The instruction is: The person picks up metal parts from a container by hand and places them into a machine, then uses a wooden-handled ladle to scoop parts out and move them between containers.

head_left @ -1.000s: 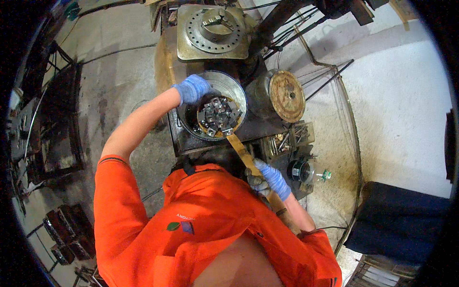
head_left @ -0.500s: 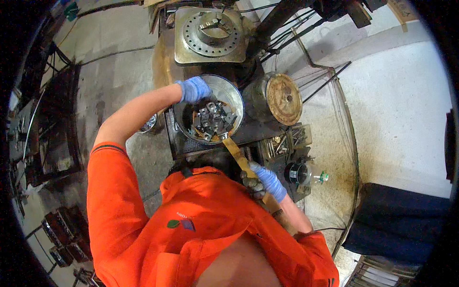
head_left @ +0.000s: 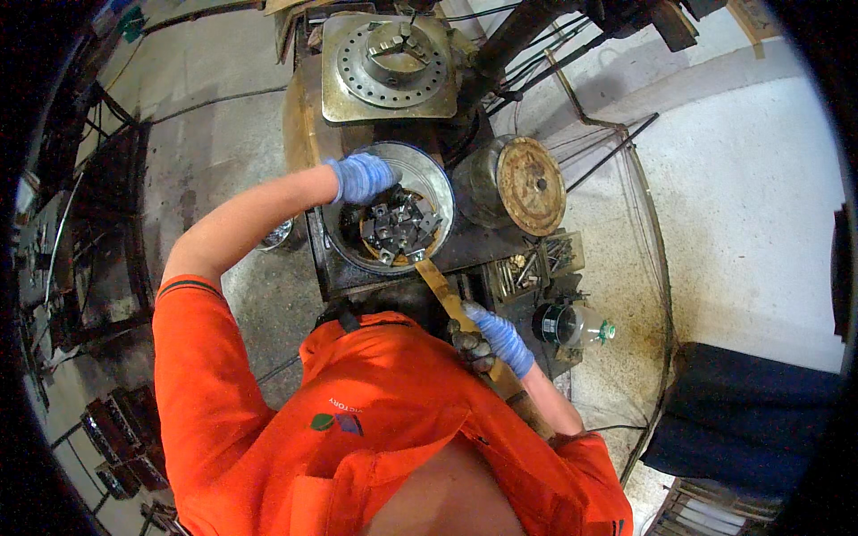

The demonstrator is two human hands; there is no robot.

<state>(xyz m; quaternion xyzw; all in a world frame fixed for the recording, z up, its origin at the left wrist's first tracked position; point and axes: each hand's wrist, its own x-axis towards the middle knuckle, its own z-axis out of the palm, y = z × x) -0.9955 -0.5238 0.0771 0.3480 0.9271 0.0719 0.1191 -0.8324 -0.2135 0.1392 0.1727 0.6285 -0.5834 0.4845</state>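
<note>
A round metal basin point(head_left: 440, 175) stands in front of me, with a heap of small dark metal blocks point(head_left: 399, 230) in its lower part. My left hand point(head_left: 362, 179), in a blue knit glove, hangs over the basin's left side, just above the heap. Its fingers point down and are hidden by the back of the hand, so any grip stays unseen. My right hand point(head_left: 490, 338), gloved in blue with dark soiled fingers, is closed round a long flat yellow-brown strip point(head_left: 439, 286). The strip's far end rests at the basin's near rim, beside the blocks.
Beyond the basin sits a round chuck point(head_left: 395, 61) on a square metal plate. To the right stand a drum with a rusty round lid point(head_left: 531, 185), a tray of small metal tools point(head_left: 518, 272) and a clear plastic bottle point(head_left: 581, 326). Dark cloth point(head_left: 742, 420) hangs at the right wall.
My left hand has shifted slightly down and toward the basin's middle, and the left elbow has swung outward a little. My right hand and the strip are almost unmoved.
</note>
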